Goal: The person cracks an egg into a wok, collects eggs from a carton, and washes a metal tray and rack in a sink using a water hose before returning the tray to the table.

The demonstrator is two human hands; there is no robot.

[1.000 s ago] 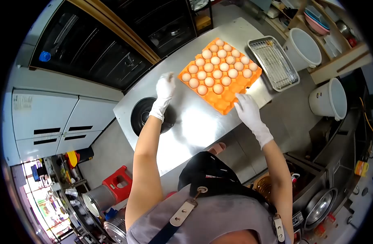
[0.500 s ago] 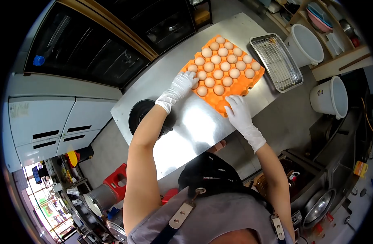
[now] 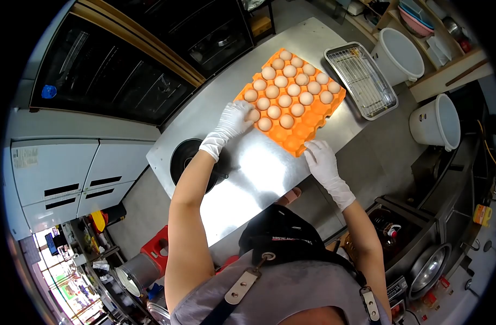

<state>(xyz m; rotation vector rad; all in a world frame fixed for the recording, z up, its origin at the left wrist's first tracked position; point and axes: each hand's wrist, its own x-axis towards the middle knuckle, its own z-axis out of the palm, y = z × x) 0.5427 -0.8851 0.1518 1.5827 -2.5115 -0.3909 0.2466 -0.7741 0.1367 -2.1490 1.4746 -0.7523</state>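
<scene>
An orange egg tray (image 3: pixel 302 132) lies on the steel table, with brown eggs (image 3: pixel 284 101) in most of its cups. Several cups along its near right side hold no egg. My left hand (image 3: pixel 234 120), in a white glove, is at the tray's left edge, its fingers curled around an egg (image 3: pixel 253 115) that still sits in its cup. Part of that egg is covered by the glove. Beside the tray's near corner is my right hand (image 3: pixel 321 158), also gloved. Its fingers are stretched out and hold nothing; whether the fingertips touch the tray I cannot tell.
On the steel table (image 3: pixel 248 184), a black pan (image 3: pixel 185 157) stands left of my left forearm. A metal tray with a wire rack (image 3: pixel 361 81) lies at the far right. White buckets (image 3: pixel 398 57) stand beyond it. White cabinets (image 3: pixel 56 168) are on the left.
My right hand has drawn back from over the tray's near corner to beside it. My left fingers have shifted slightly toward me along the tray's edge. The view has shifted a little.
</scene>
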